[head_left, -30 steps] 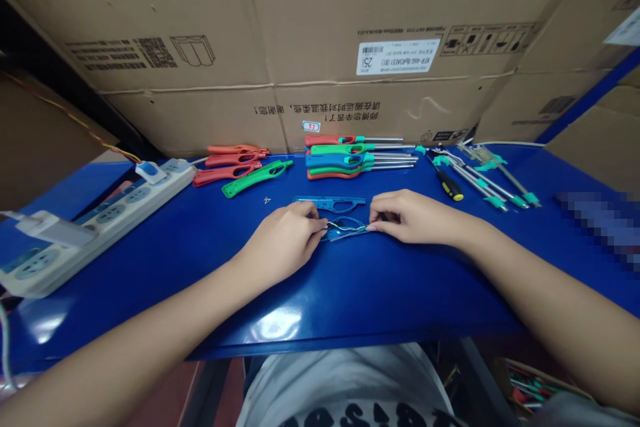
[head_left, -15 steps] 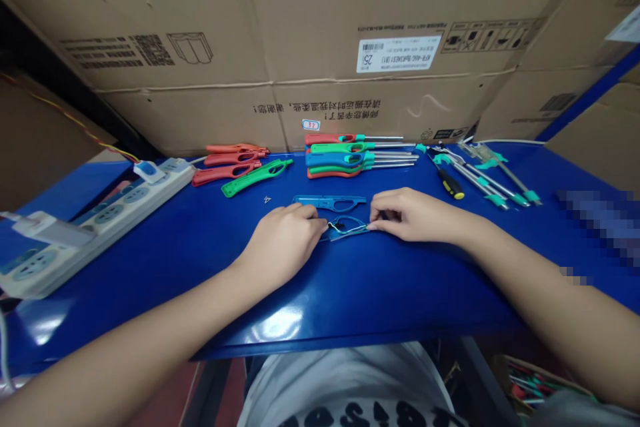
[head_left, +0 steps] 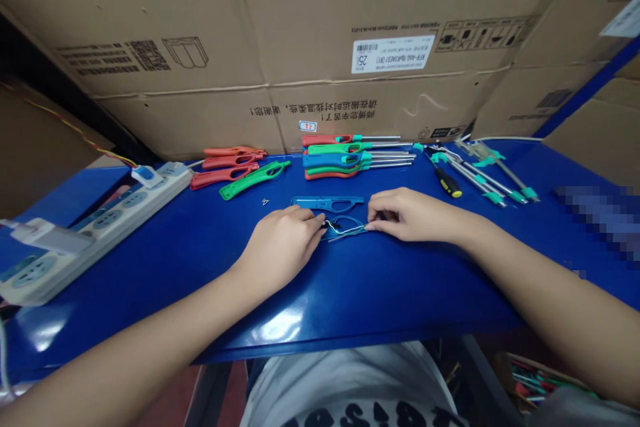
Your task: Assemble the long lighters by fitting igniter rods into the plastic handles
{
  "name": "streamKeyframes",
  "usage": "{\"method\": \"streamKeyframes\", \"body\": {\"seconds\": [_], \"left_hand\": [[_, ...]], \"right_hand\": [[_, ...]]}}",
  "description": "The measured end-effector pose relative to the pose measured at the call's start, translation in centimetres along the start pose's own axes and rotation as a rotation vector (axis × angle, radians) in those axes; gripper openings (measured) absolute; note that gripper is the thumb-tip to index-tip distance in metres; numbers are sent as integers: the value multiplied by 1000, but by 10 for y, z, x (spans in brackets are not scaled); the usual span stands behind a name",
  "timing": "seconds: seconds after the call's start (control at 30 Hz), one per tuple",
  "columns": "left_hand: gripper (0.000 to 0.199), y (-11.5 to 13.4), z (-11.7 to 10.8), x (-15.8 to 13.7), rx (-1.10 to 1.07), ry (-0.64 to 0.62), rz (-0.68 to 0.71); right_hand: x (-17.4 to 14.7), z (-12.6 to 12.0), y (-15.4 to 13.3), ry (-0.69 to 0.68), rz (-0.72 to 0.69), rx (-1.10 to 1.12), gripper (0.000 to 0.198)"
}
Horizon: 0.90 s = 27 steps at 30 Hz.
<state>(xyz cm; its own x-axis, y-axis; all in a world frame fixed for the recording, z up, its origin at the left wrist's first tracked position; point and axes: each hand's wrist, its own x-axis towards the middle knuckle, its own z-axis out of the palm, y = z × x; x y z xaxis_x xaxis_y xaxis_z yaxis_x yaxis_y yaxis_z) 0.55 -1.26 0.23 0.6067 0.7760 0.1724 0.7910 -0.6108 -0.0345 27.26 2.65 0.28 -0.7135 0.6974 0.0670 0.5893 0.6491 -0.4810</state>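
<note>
A blue lighter handle half (head_left: 353, 219) with an open trigger loop lies low over the tabletop between my hands. My left hand (head_left: 283, 240) is closed over its left end and hides most of it. A white wire (head_left: 338, 232) and a small black part (head_left: 330, 223) show inside the shell. At the shell's right end, my right hand (head_left: 403, 215) has thumb and forefinger pinched together by the wire; the exact thing between them is too small to make out. Just beyond, a second blue handle half (head_left: 327, 203) lies flat on the table.
Assembled lighters (head_left: 333, 160) are stacked at the back, with red handle shells (head_left: 225, 177) and a green one (head_left: 255, 179) to their left. Metal lighter tubes (head_left: 477, 177) and a screwdriver (head_left: 447, 183) lie right. A power strip (head_left: 107, 220) runs along the left; small screws (head_left: 265, 201) lie nearby.
Both hands keep nearly the same place and grip. The white wire inside the blue shell shows a little more, and the whole view has shifted slightly.
</note>
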Motion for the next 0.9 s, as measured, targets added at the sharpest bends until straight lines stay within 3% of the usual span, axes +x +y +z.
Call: {"method": "streamKeyframes", "body": {"seconds": [0.27,0.53,0.67,0.9], "left_hand": [[24,0,-1,-1,32,50,-9],[21,-9,10,4,-193,115,-6],[21,-3,16,4,-291,129,37],[23,2,19,4,-368,129,86]], "right_hand": [[-2,-2,0,0,-6,10,12],[-3,-6,-4,21,-46,9,13],[-1,1,-8,120,-102,4,13],[5,20,-17,107,-95,-62,11]]}}
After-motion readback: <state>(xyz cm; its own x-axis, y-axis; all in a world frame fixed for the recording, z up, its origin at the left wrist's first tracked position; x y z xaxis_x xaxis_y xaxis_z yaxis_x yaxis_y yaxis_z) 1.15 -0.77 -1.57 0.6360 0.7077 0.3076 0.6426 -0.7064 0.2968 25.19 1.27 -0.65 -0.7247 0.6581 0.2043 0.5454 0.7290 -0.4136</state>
